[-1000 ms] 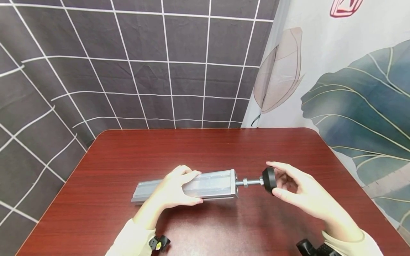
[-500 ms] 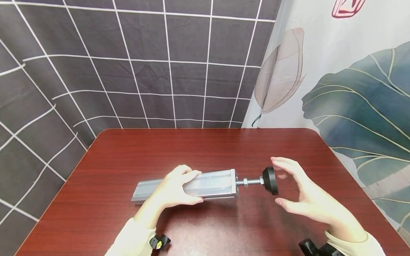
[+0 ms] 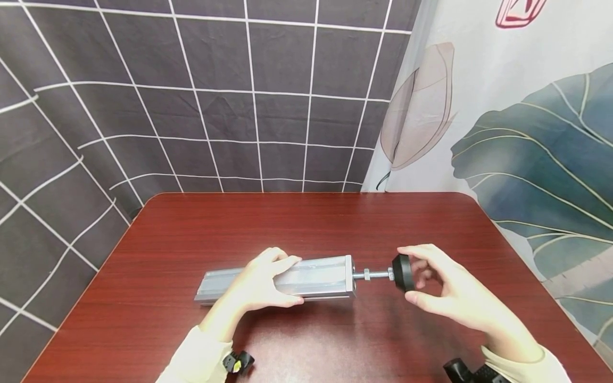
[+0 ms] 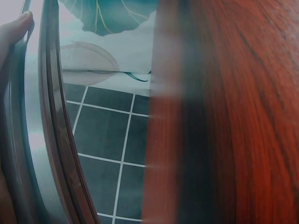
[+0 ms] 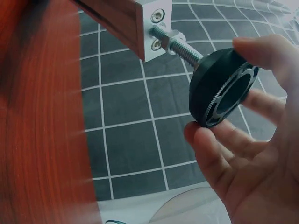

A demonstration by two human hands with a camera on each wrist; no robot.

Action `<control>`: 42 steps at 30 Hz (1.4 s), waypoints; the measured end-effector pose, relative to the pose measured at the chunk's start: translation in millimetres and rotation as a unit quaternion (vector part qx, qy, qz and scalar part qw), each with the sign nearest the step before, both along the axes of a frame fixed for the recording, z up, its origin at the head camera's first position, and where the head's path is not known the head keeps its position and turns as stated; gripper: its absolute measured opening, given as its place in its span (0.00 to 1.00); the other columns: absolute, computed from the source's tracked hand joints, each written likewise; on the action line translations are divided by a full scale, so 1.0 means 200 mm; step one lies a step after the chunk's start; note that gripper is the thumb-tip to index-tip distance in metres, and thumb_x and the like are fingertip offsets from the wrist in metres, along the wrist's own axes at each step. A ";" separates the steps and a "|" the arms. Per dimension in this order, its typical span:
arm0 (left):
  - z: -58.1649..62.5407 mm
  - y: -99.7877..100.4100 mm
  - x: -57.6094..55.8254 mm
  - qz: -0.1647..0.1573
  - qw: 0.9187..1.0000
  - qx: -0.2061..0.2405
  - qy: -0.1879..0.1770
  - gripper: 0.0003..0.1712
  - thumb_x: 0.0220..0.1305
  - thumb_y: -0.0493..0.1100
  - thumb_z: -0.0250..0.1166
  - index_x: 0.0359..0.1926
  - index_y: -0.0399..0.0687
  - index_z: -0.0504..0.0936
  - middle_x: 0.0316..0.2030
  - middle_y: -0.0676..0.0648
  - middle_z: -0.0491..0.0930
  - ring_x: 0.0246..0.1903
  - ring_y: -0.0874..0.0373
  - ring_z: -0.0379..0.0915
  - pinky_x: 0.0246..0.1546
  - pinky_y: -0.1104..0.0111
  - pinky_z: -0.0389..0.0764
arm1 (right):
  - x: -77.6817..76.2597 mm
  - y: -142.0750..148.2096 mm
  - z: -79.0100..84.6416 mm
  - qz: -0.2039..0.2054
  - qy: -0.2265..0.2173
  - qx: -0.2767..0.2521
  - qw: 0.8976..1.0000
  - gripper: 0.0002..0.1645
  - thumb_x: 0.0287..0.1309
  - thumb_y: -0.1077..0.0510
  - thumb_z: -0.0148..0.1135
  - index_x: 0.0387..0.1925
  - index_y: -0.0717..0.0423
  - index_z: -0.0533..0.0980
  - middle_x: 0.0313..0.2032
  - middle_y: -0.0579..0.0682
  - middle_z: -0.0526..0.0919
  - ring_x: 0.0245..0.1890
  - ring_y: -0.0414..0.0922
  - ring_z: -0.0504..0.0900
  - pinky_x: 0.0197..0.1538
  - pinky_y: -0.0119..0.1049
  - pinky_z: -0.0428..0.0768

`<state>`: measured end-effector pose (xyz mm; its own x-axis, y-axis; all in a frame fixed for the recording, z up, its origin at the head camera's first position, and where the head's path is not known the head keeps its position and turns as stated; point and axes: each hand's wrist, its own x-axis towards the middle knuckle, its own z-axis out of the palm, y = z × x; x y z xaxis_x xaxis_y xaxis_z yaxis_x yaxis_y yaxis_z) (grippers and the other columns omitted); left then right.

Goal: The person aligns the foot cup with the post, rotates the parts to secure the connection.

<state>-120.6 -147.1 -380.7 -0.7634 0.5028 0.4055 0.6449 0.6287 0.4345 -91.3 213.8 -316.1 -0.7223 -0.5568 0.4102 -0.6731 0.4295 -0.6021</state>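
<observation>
A silver aluminium profile [image 3: 323,275] lies crosswise, its lower face just over the tabletop. My left hand [image 3: 258,283] grips it around the middle, thumb on the near side and fingers over the top. From its right end plate [image 5: 155,30], fixed with screws, a threaded rod [image 3: 379,274] with a hex nut [image 5: 171,41] sticks out. On the rod's tip sits a black levelling foot [image 3: 403,272], round with a ribbed, hollow underside. My right hand [image 3: 460,290] pinches the foot's rim between thumb and fingertips. The left wrist view shows the profile's grooved side [image 4: 35,116] up close.
The reddish-brown wooden table [image 3: 306,223] has rounded far corners. Behind it hangs a dark grey cloth with white grid lines [image 3: 282,117]. A white curtain with large leaf prints [image 3: 541,149] hangs at the right.
My right hand let go of the levelling foot, spread away from it half a second ago, and has closed back on its rim. The left hand keeps its hold; the profile barely shifts.
</observation>
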 end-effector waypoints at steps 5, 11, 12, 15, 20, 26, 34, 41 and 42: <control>0.01 0.01 0.00 -0.005 1.000 0.000 0.001 0.39 0.35 0.61 0.76 0.52 0.53 0.81 0.37 0.56 0.70 0.39 0.63 0.68 0.40 0.70 0.71 | 0.01 -0.01 0.02 -0.053 -0.043 0.007 0.998 0.35 0.45 0.68 0.70 0.56 0.51 0.69 0.30 0.41 0.72 0.27 0.38 0.72 0.28 0.30 0.70; 0.00 0.01 0.00 -0.005 1.000 0.005 0.003 0.39 0.34 0.60 0.76 0.51 0.52 0.81 0.37 0.56 0.70 0.39 0.63 0.67 0.40 0.69 0.71 | 0.02 -0.01 0.04 -0.067 -0.058 0.021 0.996 0.30 0.51 0.67 0.65 0.56 0.51 0.69 0.31 0.41 0.74 0.29 0.37 0.74 0.31 0.29 0.72; 0.00 0.01 0.00 -0.004 1.000 0.006 0.003 0.39 0.34 0.60 0.77 0.51 0.52 0.81 0.37 0.56 0.70 0.39 0.63 0.68 0.40 0.69 0.71 | 0.02 0.00 0.04 -0.064 -0.057 0.020 0.996 0.32 0.50 0.67 0.65 0.58 0.51 0.68 0.34 0.41 0.75 0.31 0.36 0.75 0.32 0.28 0.73; 0.00 0.01 0.00 -0.001 1.000 0.005 0.003 0.39 0.33 0.60 0.77 0.51 0.52 0.81 0.37 0.56 0.71 0.39 0.63 0.68 0.39 0.69 0.71 | 0.02 0.01 0.04 -0.052 -0.044 0.024 0.997 0.43 0.45 0.67 0.69 0.64 0.52 0.62 0.46 0.42 0.74 0.39 0.35 0.76 0.39 0.26 0.74; 0.00 0.01 0.00 0.000 1.000 0.007 0.007 0.39 0.33 0.60 0.77 0.51 0.52 0.81 0.36 0.56 0.71 0.39 0.63 0.67 0.39 0.69 0.71 | 0.02 0.03 0.02 -0.014 -0.015 0.044 0.999 0.56 0.38 0.64 0.75 0.68 0.55 0.55 0.61 0.44 0.63 0.52 0.35 0.70 0.51 0.24 0.68; 0.01 0.01 0.00 -0.002 1.000 0.005 0.003 0.39 0.34 0.60 0.77 0.51 0.51 0.81 0.36 0.56 0.70 0.38 0.63 0.67 0.39 0.69 0.71 | -0.01 0.03 -0.02 0.061 0.035 0.008 0.998 0.48 0.35 0.71 0.73 0.61 0.65 0.61 0.58 0.55 0.64 0.45 0.38 0.75 0.49 0.23 0.70; 0.00 0.01 0.00 -0.004 1.000 -0.001 -0.008 0.39 0.35 0.60 0.76 0.51 0.51 0.81 0.37 0.56 0.70 0.39 0.63 0.67 0.39 0.70 0.71 | -0.01 0.03 -0.04 0.042 -0.007 -0.017 0.999 0.46 0.35 0.74 0.73 0.60 0.60 0.65 0.49 0.47 0.70 0.36 0.38 0.77 0.39 0.26 0.74; -0.01 0.01 0.00 -0.004 1.000 -0.003 -0.003 0.39 0.34 0.61 0.76 0.51 0.53 0.81 0.36 0.57 0.70 0.38 0.63 0.67 0.39 0.70 0.71 | 0.01 0.01 -0.01 -0.020 -0.029 0.011 0.999 0.41 0.41 0.68 0.72 0.59 0.52 0.67 0.32 0.41 0.74 0.28 0.37 0.74 0.31 0.27 0.72; -0.01 0.01 0.00 -0.004 1.000 -0.003 -0.002 0.39 0.34 0.61 0.76 0.51 0.53 0.81 0.36 0.57 0.70 0.38 0.63 0.67 0.39 0.70 0.71 | 0.01 0.01 0.00 -0.030 -0.035 0.015 0.999 0.40 0.42 0.67 0.72 0.59 0.51 0.68 0.31 0.41 0.74 0.28 0.37 0.74 0.30 0.28 0.72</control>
<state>-120.0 -144.8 -382.0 -0.7610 0.5113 0.3993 0.6482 0.6256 0.4342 -89.3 215.4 -317.0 -0.7811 -0.5227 0.3417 -0.6023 0.4859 -0.6334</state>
